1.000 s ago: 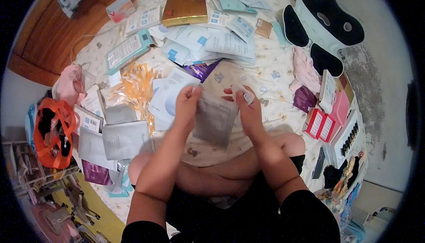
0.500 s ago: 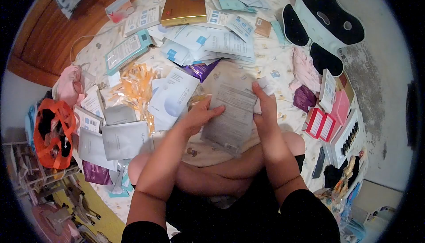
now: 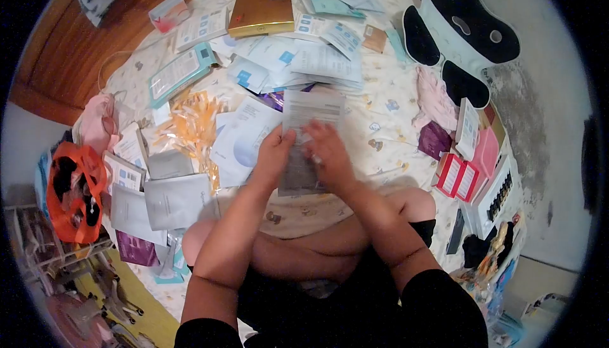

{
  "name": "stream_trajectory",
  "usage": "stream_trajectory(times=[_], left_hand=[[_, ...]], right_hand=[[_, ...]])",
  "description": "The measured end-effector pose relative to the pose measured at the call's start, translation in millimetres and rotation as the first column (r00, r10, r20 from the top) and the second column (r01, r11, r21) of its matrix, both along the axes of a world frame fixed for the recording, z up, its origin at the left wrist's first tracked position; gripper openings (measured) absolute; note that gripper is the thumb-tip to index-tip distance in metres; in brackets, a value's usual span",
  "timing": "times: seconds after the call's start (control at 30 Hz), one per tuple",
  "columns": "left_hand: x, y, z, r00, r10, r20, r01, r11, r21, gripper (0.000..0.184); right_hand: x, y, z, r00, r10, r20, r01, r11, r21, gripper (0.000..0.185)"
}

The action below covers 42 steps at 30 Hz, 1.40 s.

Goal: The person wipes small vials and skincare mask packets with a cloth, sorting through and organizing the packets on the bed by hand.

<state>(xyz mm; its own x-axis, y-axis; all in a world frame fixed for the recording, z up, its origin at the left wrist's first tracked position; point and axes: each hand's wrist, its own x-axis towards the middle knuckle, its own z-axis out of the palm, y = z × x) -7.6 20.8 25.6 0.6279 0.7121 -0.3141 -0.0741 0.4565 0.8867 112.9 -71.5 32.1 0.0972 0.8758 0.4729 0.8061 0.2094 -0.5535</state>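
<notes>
A grey flat sachet [image 3: 314, 104] with fine print is held up over my crossed legs. My left hand [image 3: 274, 154] grips its left edge, thumb on the printed face. My right hand [image 3: 327, 154] lies across the front of the sachet, its fingers blurred and bent. A small whitish bit shows under them, seemingly the crumpled white tissue, mostly hidden. Just left of the sachet lie white sachets [image 3: 244, 138] with a blue circle print. A purple packet [image 3: 274, 99] peeks out behind it.
Orange-tipped slim ampoules [image 3: 193, 123] are heaped to the left, near silver-grey sachets [image 3: 177, 202]. Farther back lie pale blue-white sachets [image 3: 327, 62], a teal box [image 3: 182, 74] and a gold box [image 3: 261, 8]. Red-and-white boxes [image 3: 457, 177] stand at right, an orange bag [image 3: 76, 192] at left.
The sachet has shifted left and turned more upright. My right hand has left its right edge and moved left across its front; the white tissue seen in it is now mostly hidden.
</notes>
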Motion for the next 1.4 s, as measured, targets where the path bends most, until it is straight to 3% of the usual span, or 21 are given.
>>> stream_trajectory(times=[0.03,0.1,0.13,0.2,0.23,0.3,0.4,0.43,0.47,0.53,0.57,0.63,0.67,0.73,0.87,0.93,1.0,1.07,1.2,1.27,1.4], left_hand=[[-1,1,1,1.0,0.001,0.001,-0.001,1.0,0.0,0.023],[-6,3,7,0.92,0.088,-0.383,0.164,0.8,0.577,0.022],[-9,5,18,0.919,0.092,-0.383,0.161,0.799,0.579,0.022],[-19,14,43,0.672,0.22,-0.707,0.473,0.607,0.638,0.026],[-26,21,54,0.676,0.227,-0.701,0.464,0.608,0.644,0.026],[-48,37,69,0.496,0.312,-0.81,0.551,0.608,0.571,0.031],[-73,55,69,0.361,0.461,-0.811,0.482,0.652,0.585,0.032],[-77,63,72,0.305,0.357,-0.883,0.472,0.749,0.466,0.038],[-80,66,65,0.305,0.36,-0.882,0.46,0.755,0.468,0.038],[-82,69,49,0.318,0.634,-0.705,0.365,0.605,0.708,0.045],[-82,70,47,0.318,0.633,-0.706,0.358,0.609,0.708,0.045],[-79,71,48,0.482,0.665,-0.571,0.236,0.529,0.815,0.053],[-79,71,44,0.481,0.666,-0.57,0.231,0.532,0.815,0.053],[-77,74,37,0.532,0.666,-0.523,0.184,0.512,0.839,0.053],[-77,73,40,0.591,0.564,-0.577,0.24,0.56,0.793,0.046],[-75,74,39,0.651,0.509,-0.563,0.205,0.596,0.776,0.044],[-73,75,36,0.671,0.528,-0.521,0.187,0.559,0.808,0.042],[-73,73,34,0.688,0.54,-0.485,0.173,0.527,0.832,0.04],[-71,71,39,0.717,0.482,-0.503,0.161,0.588,0.793,0.038],[-69,71,35,0.742,0.465,-0.483,0.13,0.606,0.785,0.038],[-67,69,37,0.806,0.343,-0.482,0.18,0.635,0.751,0.038]], right_hand=[[-5,1,-1,1.0,0.001,0.001,-0.001,1.0,0.0,0.02],[-14,3,-2,0.997,0.035,-0.066,-0.027,0.991,0.131,0.014],[-12,0,-1,0.997,0.04,-0.067,-0.031,0.991,0.133,0.014],[0,-6,6,0.952,-0.206,-0.227,0.168,0.97,-0.175,0.012],[0,-1,4,0.918,-0.301,-0.26,0.297,0.953,-0.056,0.012],[4,0,1,0.923,-0.336,-0.186,0.326,0.942,-0.084,0.014],[5,1,-8,0.94,-0.34,-0.034,0.334,0.935,-0.12,0.022],[5,3,-13,0.949,-0.312,0.046,0.315,0.94,-0.133,0.027],[7,7,-17,0.953,-0.3,0.051,0.304,0.943,-0.132,0.027],[13,19,-24,0.931,-0.309,0.192,0.343,0.922,-0.181,0.039],[17,30,-27,0.932,-0.303,0.198,0.339,0.923,-0.182,0.039],[31,62,-29,0.892,-0.332,0.307,0.391,0.908,-0.152,0.047],[34,76,-31,0.892,-0.328,0.311,0.387,0.909,-0.152,0.047],[39,104,-36,0.793,-0.019,0.608,0.152,0.974,-0.168,0.052],[46,154,-38,0.671,0.054,0.74,0.127,0.974,-0.187,0.052],[47,168,-30,0.465,-0.042,0.884,0.134,0.991,-0.023,0.053],[46,181,-35,0.476,-0.047,0.878,0.165,0.986,-0.037,0.052],[52,193,-48,0.597,-0.044,0.801,0.324,0.926,-0.191,0.051],[70,207,-48,0.635,-0.016,0.772,0.287,0.933,-0.216,0.049],[77,208,-41,0.592,-0.045,0.805,0.222,0.969,-0.109,0.044],[87,201,-25,0.635,0.029,0.772,0.167,0.971,-0.173,0.039]])
